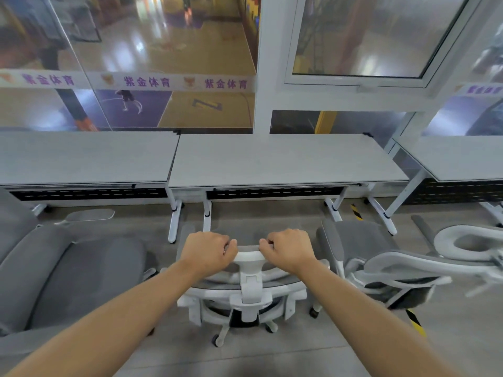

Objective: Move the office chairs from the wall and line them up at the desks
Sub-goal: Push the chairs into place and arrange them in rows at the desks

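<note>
- A person's left hand [208, 254] and right hand [287, 253] each have their grip clamped over the top of a white-framed office chair [249, 289], fingers curled round the upper rim on either side of its centre post.
- The chair faces the middle tabletop [285, 159], its seat near the desk's front edge but apparently not yet tucked under; it sits a little left of that desk's centre.
- To the right, a second chair [381, 257] stands near the same desk's right legs, turned at an angle rather than squared to a tabletop.
- To the left, a third grey chair [68, 273] sits in front of the left tabletop [84, 156], also well back from it.
- A further tabletop [462, 156] at far right has no chair squared to it in this view.
- Judging from the layout, the chairs have reached the desks, and what remains is pushing in the held one and straightening its neighbours into a row.
</note>
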{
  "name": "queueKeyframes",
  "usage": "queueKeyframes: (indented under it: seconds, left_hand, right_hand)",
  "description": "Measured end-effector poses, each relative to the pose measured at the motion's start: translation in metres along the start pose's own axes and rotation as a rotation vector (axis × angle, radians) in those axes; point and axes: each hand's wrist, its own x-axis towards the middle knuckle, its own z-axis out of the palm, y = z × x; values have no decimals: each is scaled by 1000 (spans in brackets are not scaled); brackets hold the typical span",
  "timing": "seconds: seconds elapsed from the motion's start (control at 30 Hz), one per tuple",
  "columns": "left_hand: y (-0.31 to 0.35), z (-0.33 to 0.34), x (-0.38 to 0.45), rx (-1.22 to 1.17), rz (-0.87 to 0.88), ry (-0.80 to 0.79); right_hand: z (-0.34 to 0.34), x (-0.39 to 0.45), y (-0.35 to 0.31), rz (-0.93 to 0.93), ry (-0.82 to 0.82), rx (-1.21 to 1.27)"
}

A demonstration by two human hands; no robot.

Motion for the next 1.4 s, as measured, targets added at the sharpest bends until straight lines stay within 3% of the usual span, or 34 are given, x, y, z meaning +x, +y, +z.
queueKeyframes:
  seconds: [0.63,1.4]
  left_hand:
    - [-23,-4,13,37,29,57]
    - [-3,-4,30,-16,65,58]
  right_hand:
    - [8,24,-11,15,-52,28]
    - [-3,22,11,36,-50,28]
